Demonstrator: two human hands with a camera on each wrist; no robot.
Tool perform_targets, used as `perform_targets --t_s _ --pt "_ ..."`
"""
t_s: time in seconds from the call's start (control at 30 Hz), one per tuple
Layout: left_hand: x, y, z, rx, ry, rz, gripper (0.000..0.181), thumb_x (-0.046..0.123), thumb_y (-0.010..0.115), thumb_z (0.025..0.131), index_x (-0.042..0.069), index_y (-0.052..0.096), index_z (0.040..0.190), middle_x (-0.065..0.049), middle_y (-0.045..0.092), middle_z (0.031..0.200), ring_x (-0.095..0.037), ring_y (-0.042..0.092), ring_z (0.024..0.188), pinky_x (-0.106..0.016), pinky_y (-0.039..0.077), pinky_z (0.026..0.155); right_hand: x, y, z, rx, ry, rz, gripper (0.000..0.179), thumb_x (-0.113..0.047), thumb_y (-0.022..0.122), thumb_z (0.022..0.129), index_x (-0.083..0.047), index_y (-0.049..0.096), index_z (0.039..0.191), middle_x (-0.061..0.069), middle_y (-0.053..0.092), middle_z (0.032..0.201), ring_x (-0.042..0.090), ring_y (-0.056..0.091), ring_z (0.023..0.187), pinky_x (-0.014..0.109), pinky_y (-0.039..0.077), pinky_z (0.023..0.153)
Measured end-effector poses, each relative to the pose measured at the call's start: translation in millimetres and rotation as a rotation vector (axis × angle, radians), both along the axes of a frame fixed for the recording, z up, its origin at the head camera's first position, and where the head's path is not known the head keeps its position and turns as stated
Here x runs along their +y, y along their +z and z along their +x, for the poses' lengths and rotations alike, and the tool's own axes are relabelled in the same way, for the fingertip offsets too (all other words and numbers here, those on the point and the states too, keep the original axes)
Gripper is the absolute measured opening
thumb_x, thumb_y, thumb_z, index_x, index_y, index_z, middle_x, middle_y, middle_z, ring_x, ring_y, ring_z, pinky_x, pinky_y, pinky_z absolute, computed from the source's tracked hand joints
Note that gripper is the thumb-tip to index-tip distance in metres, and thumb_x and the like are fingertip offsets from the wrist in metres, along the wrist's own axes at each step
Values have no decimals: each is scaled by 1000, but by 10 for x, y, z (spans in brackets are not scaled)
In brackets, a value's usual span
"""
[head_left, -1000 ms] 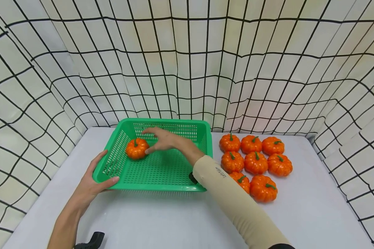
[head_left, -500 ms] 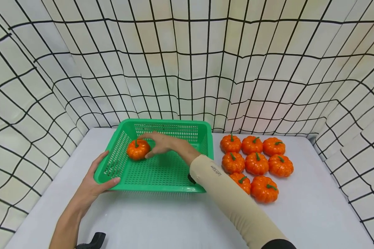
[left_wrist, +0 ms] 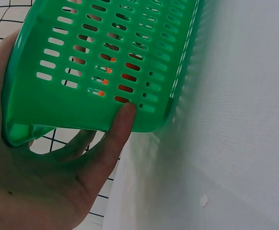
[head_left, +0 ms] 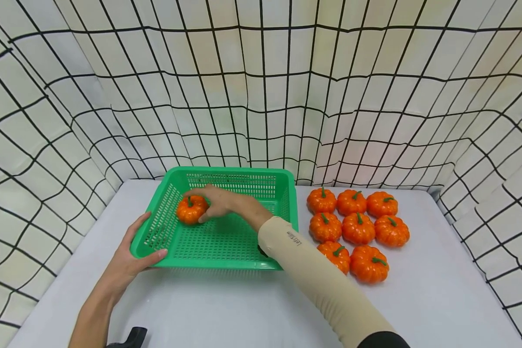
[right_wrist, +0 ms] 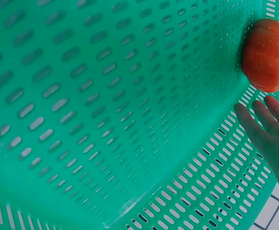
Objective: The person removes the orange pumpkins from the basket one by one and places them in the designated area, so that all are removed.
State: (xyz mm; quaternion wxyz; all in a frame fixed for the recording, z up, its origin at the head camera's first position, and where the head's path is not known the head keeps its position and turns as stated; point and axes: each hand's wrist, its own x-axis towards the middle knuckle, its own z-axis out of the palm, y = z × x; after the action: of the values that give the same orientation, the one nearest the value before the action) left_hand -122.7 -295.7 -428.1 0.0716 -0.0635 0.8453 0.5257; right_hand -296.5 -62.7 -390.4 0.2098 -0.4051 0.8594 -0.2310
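Note:
My left hand [head_left: 131,256] grips the near-left corner of a green plastic basket [head_left: 226,265], its thumb over the front rim. In the left wrist view that hand [left_wrist: 58,177] spans the basket's corner, one fingertip against the slotted wall [left_wrist: 82,106]. Inside the basket, at the left end, sits an orange toy pumpkin [head_left: 189,212] with a green stem. My right hand [head_left: 219,202] reaches over it, fingers at its far side and thumb at its near right. In the right wrist view the extended fingers [right_wrist: 268,117] lie close beside the pumpkin [right_wrist: 267,55], with a slight gap.
Several more orange pumpkins [head_left: 358,228] stand in close rows right of the basket on the white table [head_left: 452,290]. My right forearm, in a beige sleeve [head_left: 317,285], crosses the basket's right front. White walls with a black grid net [head_left: 261,92] enclose the table.
My right hand has moved left and lower, from above the basket's middle to around the pumpkin. The left hand keeps its hold on the basket, which has hardly moved.

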Motion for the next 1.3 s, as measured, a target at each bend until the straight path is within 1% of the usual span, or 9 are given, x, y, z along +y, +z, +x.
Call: perform_targets --t_s 0.17,0.27,0.4,0.5,0.63,0.73,0.93,1.1,1.3 --pt "-8 -8 5 -9 6 -11 100 31 72 98 51 -1 164 -22 15 172 -8 50 111 -22 51 84 11 -9 3 42 7 3 62 -19 78 94 -26 50 150 11 40 164 29 37 154 47 39 122" --pt "-7 -9 2 -9 6 -3 100 31 72 98 52 0 164 -22 15 172 -7 51 110 -23 52 83 29 -10 -7 60 26 -16 49 -17 78 93 -21 57 138 8 50 155 24 48 142 38 44 116" --pt "-4 -5 1 -3 5 0 99 31 72 99 51 0 164 -23 15 172 -9 51 111 -24 52 83 39 -10 -20 58 47 -31 40 -15 80 91 -17 60 125 6 56 147 19 52 130 30 46 109" --pt "-2 1 1 1 6 -4 100 31 72 98 51 0 164 -22 14 172 -16 50 116 -23 52 83 44 -14 -24 32 50 -23 45 -14 82 89 -17 61 129 4 57 148 18 53 128 31 46 108" --pt "2 4 2 1 9 -2 100 31 72 98 52 0 164 -22 13 172 -23 47 121 -23 51 83 49 -26 -23 -4 48 18 62 -15 82 89 -22 57 145 3 53 153 19 50 134 34 44 113" --pt "-1 2 5 1 10 -4 99 31 72 98 52 0 164 -22 15 172 -19 49 118 -23 51 83 52 -31 -14 -13 48 45 69 -16 83 89 -25 52 151 4 50 156 21 48 139 37 43 116" --pt "-10 -1 9 2 10 -12 100 31 72 98 51 0 164 -22 16 172 -8 51 110 -23 51 83 63 -45 -5 -55 17 35 69 -16 86 86 -22 53 146 7 50 157 24 49 142 38 44 117" --pt "-12 -2 10 4 12 -3 99 30 72 98 52 1 164 -22 15 172 -9 50 112 -23 51 83 76 -35 0 -71 13 29 69 -16 87 85 -19 52 144 7 49 157 25 48 144 38 43 118" --pt "-10 -3 10 12 8 -4 100 30 73 98 51 1 164 -23 18 171 -6 52 109 -22 50 84 164 3 -6 -124 -19 56 77 -16 86 87 -15 48 153 6 45 162 24 44 148 36 40 121"
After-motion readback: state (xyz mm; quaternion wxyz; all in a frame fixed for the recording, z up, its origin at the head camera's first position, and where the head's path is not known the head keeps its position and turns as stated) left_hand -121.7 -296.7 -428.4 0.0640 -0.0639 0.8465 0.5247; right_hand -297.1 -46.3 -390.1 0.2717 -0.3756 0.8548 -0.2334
